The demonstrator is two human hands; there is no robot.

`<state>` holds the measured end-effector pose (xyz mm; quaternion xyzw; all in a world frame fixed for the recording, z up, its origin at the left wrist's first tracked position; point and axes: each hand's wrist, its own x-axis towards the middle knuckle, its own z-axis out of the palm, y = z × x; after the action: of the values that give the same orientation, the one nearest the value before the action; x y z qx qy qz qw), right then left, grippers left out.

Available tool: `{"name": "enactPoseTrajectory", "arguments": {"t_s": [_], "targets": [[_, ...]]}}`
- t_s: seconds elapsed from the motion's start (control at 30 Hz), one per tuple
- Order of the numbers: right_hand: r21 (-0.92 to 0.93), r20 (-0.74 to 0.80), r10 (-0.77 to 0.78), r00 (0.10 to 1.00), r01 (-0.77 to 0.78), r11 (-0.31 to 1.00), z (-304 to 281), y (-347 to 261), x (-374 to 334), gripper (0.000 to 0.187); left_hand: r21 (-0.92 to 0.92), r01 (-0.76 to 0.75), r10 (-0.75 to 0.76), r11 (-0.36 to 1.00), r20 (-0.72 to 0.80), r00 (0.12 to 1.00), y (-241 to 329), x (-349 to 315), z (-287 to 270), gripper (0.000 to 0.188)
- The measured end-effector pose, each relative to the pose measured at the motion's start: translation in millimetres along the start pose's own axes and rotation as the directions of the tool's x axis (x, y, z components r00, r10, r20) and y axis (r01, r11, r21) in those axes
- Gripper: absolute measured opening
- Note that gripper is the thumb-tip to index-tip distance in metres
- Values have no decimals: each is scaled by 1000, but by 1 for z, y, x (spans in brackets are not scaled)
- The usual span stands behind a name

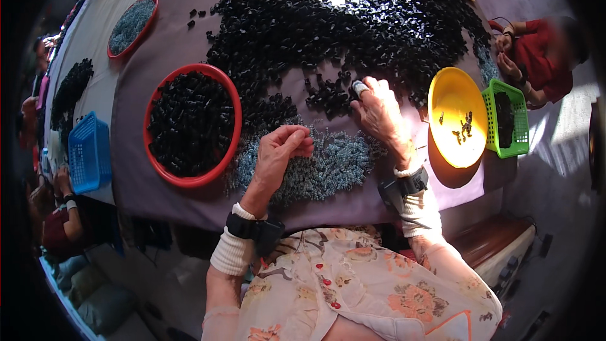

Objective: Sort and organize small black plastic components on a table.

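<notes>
My left hand [281,151] hovers over the near edge of a heap of small grey-blue wire springs [331,167]. Its thumb and fingers are pinched together, and whatever lies between them is too small to make out. Farther right, my right hand [382,113] reaches down to a loose cluster of small black plastic pieces [328,95]. One of its fingers has a white wrap, and a black piece shows between fingertip and thumb. A much larger spread of the same black pieces [284,31] covers the cloth beyond both hands.
Left of my hands stands a red basin [237,132] full of black pieces. On the right are a yellow dish [454,142] holding a few pieces and a green basket [521,142]. A blue basket [91,164] and another red-rimmed basin [151,25] stand farther left. Co-workers sit at both sides.
</notes>
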<state>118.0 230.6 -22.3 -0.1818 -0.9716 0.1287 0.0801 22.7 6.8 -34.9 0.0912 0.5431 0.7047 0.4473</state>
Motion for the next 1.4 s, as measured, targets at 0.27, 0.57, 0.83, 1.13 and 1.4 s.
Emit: {"name": "enactPoseTrajectory", "arguments": {"t_s": [0.27,0.57,0.83,1.13,1.4], "targets": [[326,-129,-19,992,61,943,-9,0,5,36,0,1,-1,1000,9,1000,1,0,-1,22],[458,-99,-166,981,193,868,2,-30,38,20,2,-6,6,1000,9,1000,-1,1,-1,20],[483,-151,2,989,72,873,-5,9,10,24,1,-17,17,1000,20,1000,0,1,0,21],[453,-54,17,998,9,891,1,5,-14,26,3,-32,32,999,41,999,-3,2,-2,20],[244,-25,-73,997,77,967,3,-11,-10,20,11,-27,27,1000,21,999,-1,1,1,20]]}}
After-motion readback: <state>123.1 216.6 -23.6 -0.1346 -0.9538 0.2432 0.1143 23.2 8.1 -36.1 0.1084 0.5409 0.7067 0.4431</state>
